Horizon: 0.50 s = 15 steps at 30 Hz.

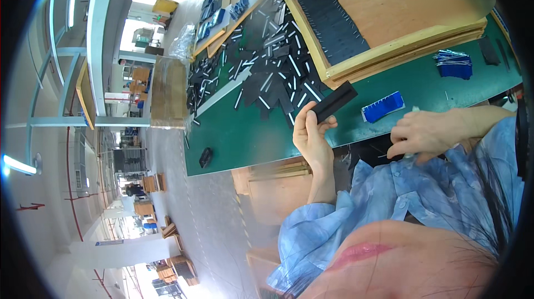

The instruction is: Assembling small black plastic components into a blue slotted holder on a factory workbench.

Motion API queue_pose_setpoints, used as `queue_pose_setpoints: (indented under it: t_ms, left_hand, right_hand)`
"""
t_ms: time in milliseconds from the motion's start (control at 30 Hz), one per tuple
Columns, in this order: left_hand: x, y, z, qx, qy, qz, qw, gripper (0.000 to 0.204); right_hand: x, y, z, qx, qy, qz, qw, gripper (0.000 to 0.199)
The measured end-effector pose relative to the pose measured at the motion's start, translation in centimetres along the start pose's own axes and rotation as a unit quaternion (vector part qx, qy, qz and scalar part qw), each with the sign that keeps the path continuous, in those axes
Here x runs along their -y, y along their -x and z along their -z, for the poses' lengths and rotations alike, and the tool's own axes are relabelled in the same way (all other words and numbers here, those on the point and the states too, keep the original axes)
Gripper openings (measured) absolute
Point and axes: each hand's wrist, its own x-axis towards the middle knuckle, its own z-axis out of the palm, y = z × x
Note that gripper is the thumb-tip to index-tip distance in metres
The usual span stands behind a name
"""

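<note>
My left hand [313,139] is raised over the green table's near edge, thumb and fingers pinching a flat black strip [335,102] with a groove along it. The strip tilts up to the right. My right hand [424,133] is by the table edge, close to my body, its fingers curled. Small white bits show beside that hand, but I cannot make out what its fingers hold. Between the hands, a small stack of blue pieces [384,107] with a white edge lies on the table. Another blue stack [453,64] lies farther right.
Wooden boards [400,57] are stacked at the back of the green table [245,140], with black sheets [331,21] on top. Loose black pieces and white strips [272,85] are heaped at left. A small dark object [206,157] sits near the left corner.
</note>
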Motion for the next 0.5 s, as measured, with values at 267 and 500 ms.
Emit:
queue_pose_setpoints:
  t_ms: [267, 500]
  left_hand:
    - [0.7, 0.1, 0.2, -0.03, -0.012, 0.009, 0.999, 0.026]
    - [2.4, 0.3, 0.6, -0.04, -0.011, 0.025, 0.999, 0.036]
  right_hand:
    - [-3.2, 1.2, -0.3, -0.241, -0.059, -0.136, 0.959, 0.015]
    - [-5.4, 2.0, -2.3, -0.236, -0.005, -0.269, 0.934, 0.026]
